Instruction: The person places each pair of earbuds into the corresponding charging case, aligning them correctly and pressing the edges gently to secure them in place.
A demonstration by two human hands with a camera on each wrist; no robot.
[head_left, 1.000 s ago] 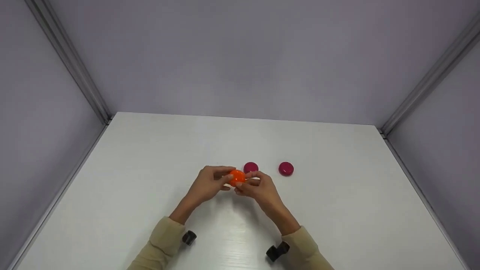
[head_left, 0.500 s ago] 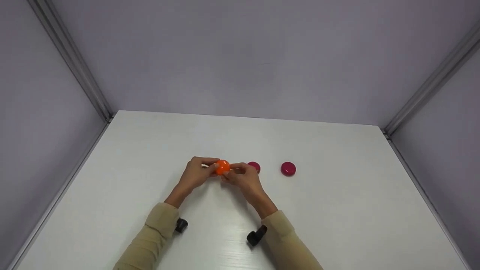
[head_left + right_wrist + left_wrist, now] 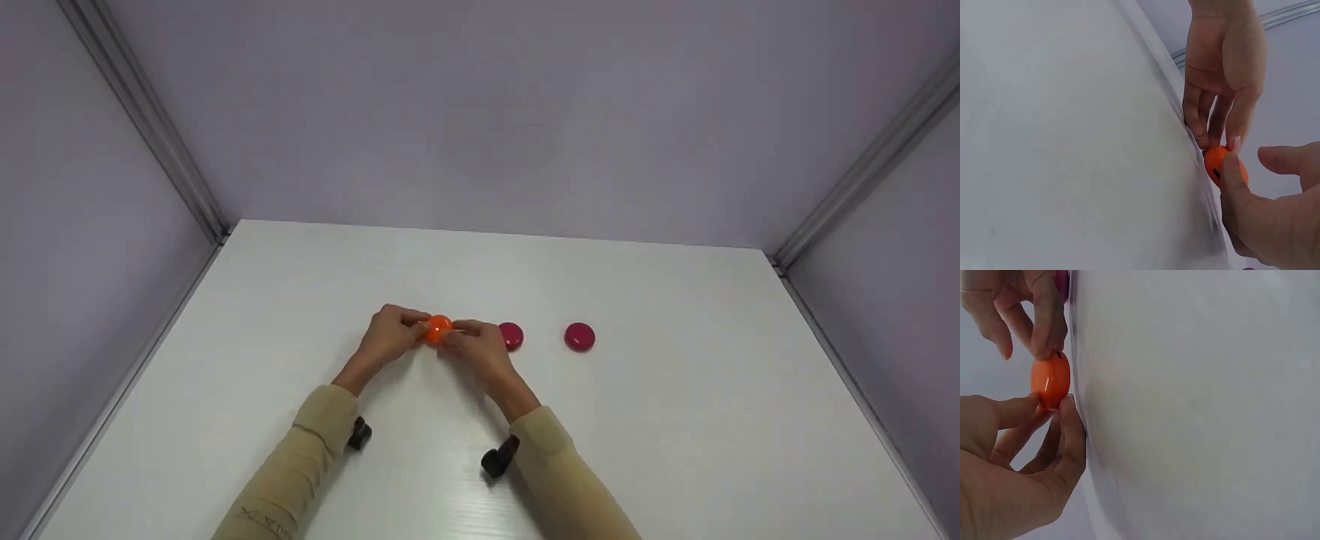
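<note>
Head view shows your left hand (image 3: 390, 335) and right hand (image 3: 474, 349) both pinching the orange ball (image 3: 436, 328) at the fingertips, low over the table (image 3: 675, 420). With so light a grip it could slip and roll toward the red caps (image 3: 579, 337).

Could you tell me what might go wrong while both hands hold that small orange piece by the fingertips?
The orange piece is round and glossy, pinched only by the tips of the left hand and right hand; it could slip out and roll across the white table. The nearer magenta disc lies just beside the right hand, so a sideways move may knock it.
</note>
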